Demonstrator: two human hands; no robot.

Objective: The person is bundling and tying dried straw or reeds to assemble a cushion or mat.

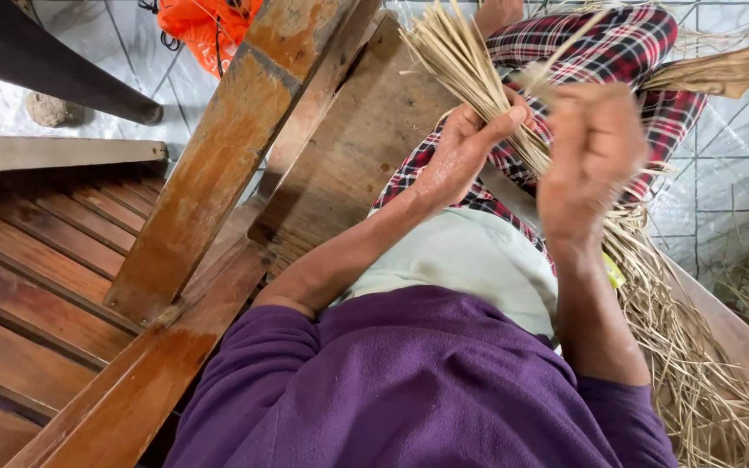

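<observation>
A bundle of pale dry straw stalks point(457, 61) fans out above my lap, its cut ends pointing up and left. My left hand point(461, 147) is closed around the bundle's middle, thumb across the stalks. My right hand point(591, 160) is blurred, raised just right of the bundle with fingers bent around a few strands; the stalks trail down past it to a loose heap point(695, 381) at my right side. I wear a purple top and red plaid trousers point(617, 43).
A slanted wooden beam point(218, 165) and a wooden slatted platform point(36, 277) lie to the left. An orange plastic bag point(205, 22) rests on the pale tiled floor point(730, 173) at the top. More straw lies at the far right.
</observation>
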